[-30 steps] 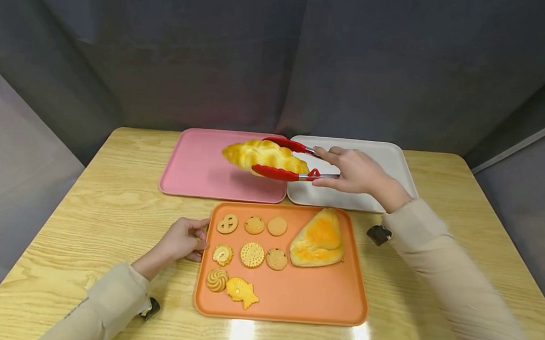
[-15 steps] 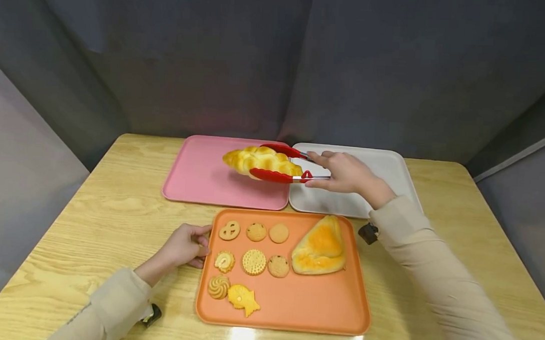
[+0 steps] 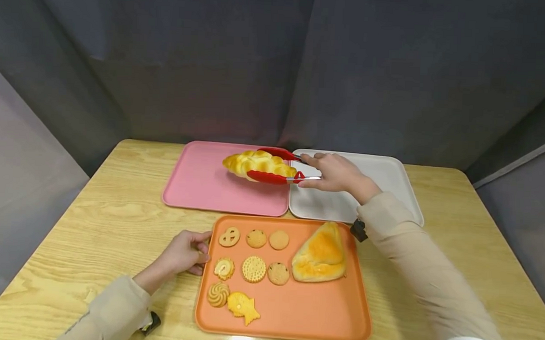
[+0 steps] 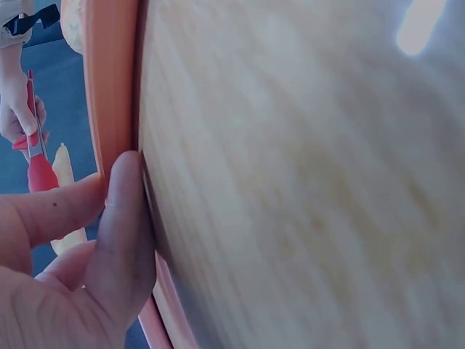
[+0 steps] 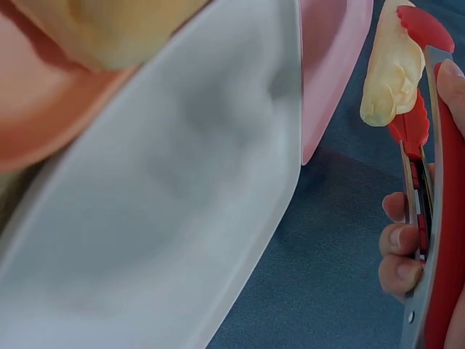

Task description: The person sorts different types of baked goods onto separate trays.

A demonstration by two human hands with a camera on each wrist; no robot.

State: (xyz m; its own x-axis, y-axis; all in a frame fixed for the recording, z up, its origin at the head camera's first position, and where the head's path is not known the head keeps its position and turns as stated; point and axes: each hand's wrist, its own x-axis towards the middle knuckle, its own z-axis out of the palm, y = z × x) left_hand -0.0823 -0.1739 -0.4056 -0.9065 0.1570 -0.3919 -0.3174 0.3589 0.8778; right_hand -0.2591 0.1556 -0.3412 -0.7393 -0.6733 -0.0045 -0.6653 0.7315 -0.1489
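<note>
My right hand [image 3: 337, 173] grips red-tipped metal tongs [image 3: 267, 177], whose tips squeeze a golden braided bread [image 3: 241, 163]. In the head view the bread hangs over the pink tray [image 3: 200, 187], casting a shadow on it. The right wrist view has the bread [image 5: 392, 73] between both red tips, with fingers [image 5: 401, 240] curled round the handles. At the left edge of the orange tray [image 3: 312, 321], my left hand [image 3: 186, 252] holds the rim; thumb and fingers [image 4: 123, 240] pinch it in the left wrist view.
On the orange tray lie a triangular bread [image 3: 321, 257] and several cookies, among them a fish-shaped one [image 3: 242, 306] and a round dotted one [image 3: 253, 269]. A white tray [image 3: 380, 194] stands right of the pink one. A dark curtain [image 3: 213, 63] hangs behind the wooden table [image 3: 95, 224].
The right hand, tongs and bread have shifted slightly left over the pink tray. My left hand stays at the orange tray's rim. The whole head view has tipped up a little.
</note>
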